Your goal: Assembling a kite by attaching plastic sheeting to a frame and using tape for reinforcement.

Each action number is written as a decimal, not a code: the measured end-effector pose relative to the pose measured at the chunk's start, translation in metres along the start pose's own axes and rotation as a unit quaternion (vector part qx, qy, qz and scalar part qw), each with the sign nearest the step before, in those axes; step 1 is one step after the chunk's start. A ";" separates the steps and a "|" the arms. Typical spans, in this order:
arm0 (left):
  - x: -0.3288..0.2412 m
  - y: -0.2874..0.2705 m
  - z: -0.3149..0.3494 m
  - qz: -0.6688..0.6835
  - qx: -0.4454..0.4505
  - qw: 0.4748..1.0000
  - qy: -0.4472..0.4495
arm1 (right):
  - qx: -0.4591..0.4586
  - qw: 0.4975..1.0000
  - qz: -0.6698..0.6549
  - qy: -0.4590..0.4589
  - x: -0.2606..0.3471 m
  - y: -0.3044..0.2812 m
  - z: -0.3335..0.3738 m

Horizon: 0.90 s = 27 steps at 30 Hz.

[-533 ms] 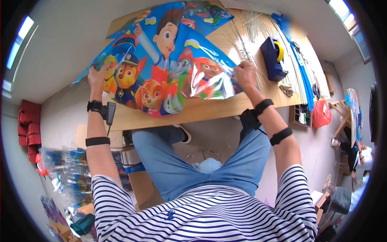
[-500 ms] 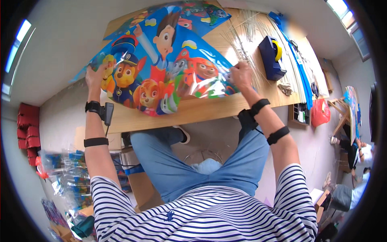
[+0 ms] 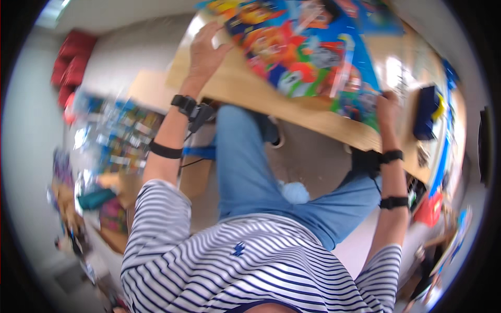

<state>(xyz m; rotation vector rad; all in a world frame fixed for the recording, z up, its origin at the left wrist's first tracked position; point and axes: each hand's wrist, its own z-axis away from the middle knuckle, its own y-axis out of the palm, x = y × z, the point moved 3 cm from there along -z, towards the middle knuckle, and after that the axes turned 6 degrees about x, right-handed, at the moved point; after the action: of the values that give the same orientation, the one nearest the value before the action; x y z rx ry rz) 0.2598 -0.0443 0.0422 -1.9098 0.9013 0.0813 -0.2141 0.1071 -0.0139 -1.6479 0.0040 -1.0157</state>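
Note:
A glossy, blue, cartoon-printed kite sail [image 3: 292, 57] lies across the wooden table [image 3: 237, 88], smeared by motion. At its lower right corner, my right hand [image 3: 388, 107] is closed on the edge of the sail. My left hand [image 3: 205, 55] hovers over the table's left end, beside the sail's left edge, with thumb and fingers apart and nothing between them. Black straps and a small device sit on my forearms.
To the right of my right hand stands a dark blue tape dispenser [image 3: 428, 112] with yellow tape. A red bag [image 3: 429, 209] hangs near the table's right end. Plastic-wrapped packages [image 3: 128, 135] lie on the floor at left, below a red stack [image 3: 73, 65].
My left hand has let go of the sail's left side and opened. My right hand still grips its corner. The view has swung left, so the table sits further right and tilted.

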 end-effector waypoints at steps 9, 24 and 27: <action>0.097 -0.173 0.305 -0.171 -0.019 0.899 -0.402 | -0.008 0.992 0.048 -0.116 -0.023 -0.038 0.047; 0.089 0.050 0.354 -0.327 0.371 0.869 0.018 | 0.108 0.990 -0.023 -0.088 0.031 -0.009 0.126; 0.094 0.070 0.364 -0.353 0.395 0.847 0.034 | 0.117 0.991 -0.041 -0.051 0.019 -0.013 0.131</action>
<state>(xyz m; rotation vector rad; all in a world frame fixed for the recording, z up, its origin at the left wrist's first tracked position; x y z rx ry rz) 0.3980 0.1780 -0.2366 -1.3346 0.1471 -0.7033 -0.1293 0.2063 0.0096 -1.4917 -0.2445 -0.9536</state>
